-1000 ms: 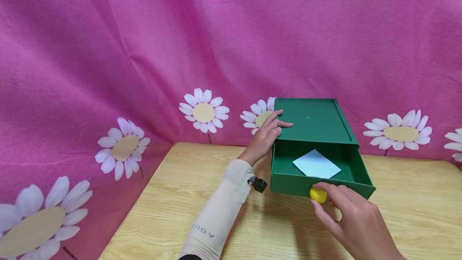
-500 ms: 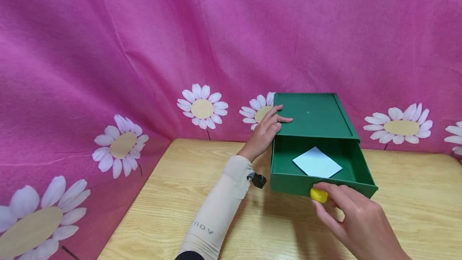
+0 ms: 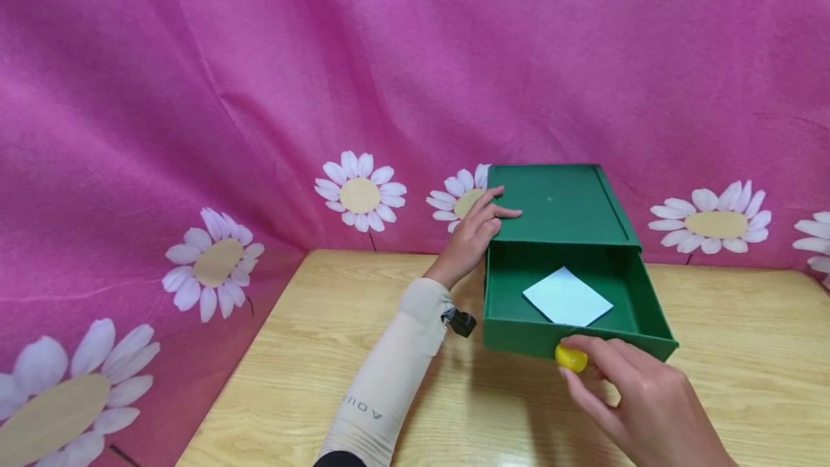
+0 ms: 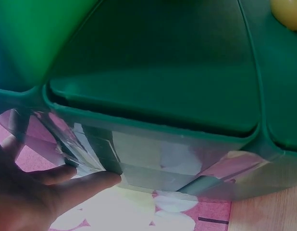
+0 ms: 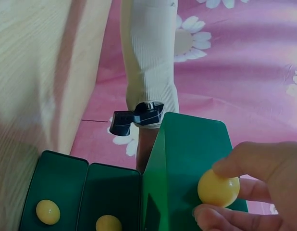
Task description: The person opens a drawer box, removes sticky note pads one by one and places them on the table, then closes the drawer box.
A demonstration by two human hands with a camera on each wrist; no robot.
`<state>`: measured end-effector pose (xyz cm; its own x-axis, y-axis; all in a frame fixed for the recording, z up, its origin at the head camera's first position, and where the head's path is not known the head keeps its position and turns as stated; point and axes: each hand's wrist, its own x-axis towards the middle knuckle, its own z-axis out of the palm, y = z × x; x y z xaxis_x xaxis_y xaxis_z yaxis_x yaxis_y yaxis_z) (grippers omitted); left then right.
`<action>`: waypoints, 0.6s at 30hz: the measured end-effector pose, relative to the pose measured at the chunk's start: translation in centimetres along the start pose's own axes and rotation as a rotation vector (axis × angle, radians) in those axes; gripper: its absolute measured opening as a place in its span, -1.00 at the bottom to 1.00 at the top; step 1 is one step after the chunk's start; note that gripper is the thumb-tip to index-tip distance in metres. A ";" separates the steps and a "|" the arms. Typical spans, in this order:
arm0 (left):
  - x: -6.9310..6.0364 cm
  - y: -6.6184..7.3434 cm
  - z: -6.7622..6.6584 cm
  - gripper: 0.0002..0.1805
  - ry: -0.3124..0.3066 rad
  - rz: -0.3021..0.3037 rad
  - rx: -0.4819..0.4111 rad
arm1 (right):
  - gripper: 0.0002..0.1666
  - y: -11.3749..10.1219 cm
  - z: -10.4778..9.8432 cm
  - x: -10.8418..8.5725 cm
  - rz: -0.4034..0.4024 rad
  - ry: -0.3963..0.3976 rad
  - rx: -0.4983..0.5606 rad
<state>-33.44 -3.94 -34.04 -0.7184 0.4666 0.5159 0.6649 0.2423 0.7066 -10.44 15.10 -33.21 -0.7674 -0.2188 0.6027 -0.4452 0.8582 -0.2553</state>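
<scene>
A green drawer box (image 3: pixel 558 200) stands at the back of the table, its top drawer (image 3: pixel 519 337) pulled out. Inside the drawer lies a square pale-blue sheet (image 3: pixel 567 297), turned cornerwise. My right hand (image 3: pixel 648 388) pinches the yellow round knob (image 3: pixel 570 357) on the drawer's front between thumb and fingers; the right wrist view shows this knob (image 5: pixel 216 187) closely. My left hand (image 3: pixel 468 240) rests on the box's left top edge with its fingers spread. In the left wrist view, the left fingers (image 4: pixel 86 190) extend beside the box's clear plastic-looking side.
Lower drawers (image 5: pixel 62 178) with yellow knobs (image 5: pixel 47 212) show in the right wrist view. A pink cloth (image 3: pixel 415 56) with white daisies hangs behind and to the left of the wooden table (image 3: pixel 363 308). A black clip-like device (image 3: pixel 462 322) sits on my left wrist.
In the head view the drawer shows slightly farther out from the box, the right hand still on its knob. The left hand stays on the box edge. The view has shifted a little.
</scene>
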 end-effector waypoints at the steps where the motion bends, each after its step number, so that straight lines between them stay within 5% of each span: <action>1: 0.1 0.0 0.0 -0.54 0.000 -0.001 0.002 | -0.50 0.0 0.0 0.0 -0.003 -0.001 -0.003; 18: 0.2 -0.1 0.1 -0.51 0.009 0.023 0.007 | -0.47 -0.3 -0.3 -1.0 -0.049 0.036 -0.010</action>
<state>-33.63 -3.81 -34.05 -0.7046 0.4643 0.5367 0.6828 0.2374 0.6910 -9.39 15.24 -33.48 -0.7279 -0.2437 0.6409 -0.4767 0.8517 -0.2176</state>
